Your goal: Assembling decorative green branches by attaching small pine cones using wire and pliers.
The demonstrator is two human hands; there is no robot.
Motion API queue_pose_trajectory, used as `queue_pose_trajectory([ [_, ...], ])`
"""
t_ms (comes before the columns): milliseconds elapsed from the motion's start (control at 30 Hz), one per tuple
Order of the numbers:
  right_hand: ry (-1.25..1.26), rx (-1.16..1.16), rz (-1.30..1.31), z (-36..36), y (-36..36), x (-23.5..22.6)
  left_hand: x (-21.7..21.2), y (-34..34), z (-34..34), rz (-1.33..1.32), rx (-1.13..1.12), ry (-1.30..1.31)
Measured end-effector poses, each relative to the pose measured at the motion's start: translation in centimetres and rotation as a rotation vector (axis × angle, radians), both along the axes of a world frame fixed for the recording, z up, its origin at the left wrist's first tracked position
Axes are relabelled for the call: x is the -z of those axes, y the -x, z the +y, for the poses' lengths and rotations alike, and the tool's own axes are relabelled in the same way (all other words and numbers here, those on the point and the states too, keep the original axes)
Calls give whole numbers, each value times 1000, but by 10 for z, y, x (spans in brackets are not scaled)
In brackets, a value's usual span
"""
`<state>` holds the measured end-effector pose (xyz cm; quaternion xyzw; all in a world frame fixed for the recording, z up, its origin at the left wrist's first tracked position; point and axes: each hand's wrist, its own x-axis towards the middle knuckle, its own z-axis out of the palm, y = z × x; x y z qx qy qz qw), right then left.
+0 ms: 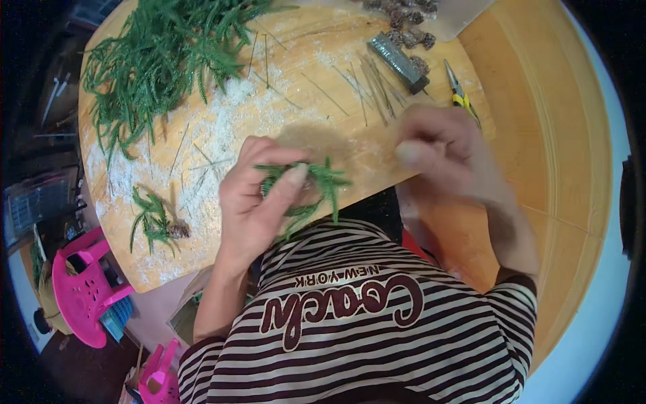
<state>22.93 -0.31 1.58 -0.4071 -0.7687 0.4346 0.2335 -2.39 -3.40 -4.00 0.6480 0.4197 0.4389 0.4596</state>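
My left hand (259, 192) is closed around a green artificial pine sprig (330, 180), thumb pressed over its middle. Leaves of the sprig stick out on both sides of the thumb, above the table's near edge. To the right, my right hand (444, 145) hangs apart from the sprig, smeared by motion. Its fingers look curled, but whether anything is between them I cannot make out. Thin wires (377, 87) lie beyond the hands. A finished-looking sprig (153, 219) with a small pine cone (178, 231) rests on the table at the left.
A large heap of green sprigs (161, 67) covers the far left of the wooden table (296, 60). White flakes (232, 97) are scattered about. A dark block (398, 62), several pine cones (407, 20) and yellow-handled pliers (459, 91) lie far right. Pink chairs (84, 289) stand at the left.
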Motion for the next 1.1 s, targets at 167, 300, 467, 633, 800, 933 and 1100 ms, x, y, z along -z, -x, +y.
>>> queue_pose_trajectory([
  [167,-463,576,-668,10,-115,30,-17,-20,5,-328,-127,293],
  [300,-530,514,-836,1,-123,45,-19,-28,6,-293,-121,302],
  [467,-475,541,-941,-7,-137,54,-22,-27,0,-236,-125,287],
  [633,-384,545,-804,-9,-144,59,-20,-30,-2,-271,-159,304],
  [800,-275,481,-739,-14,-150,71,-9,-23,-8,-282,-159,306],
  [933,-249,491,-733,-23,-139,80,0,-16,-15,-317,-198,339],
  [1100,-325,527,-770,-27,-126,96,5,-1,-20,-323,-284,342],
])
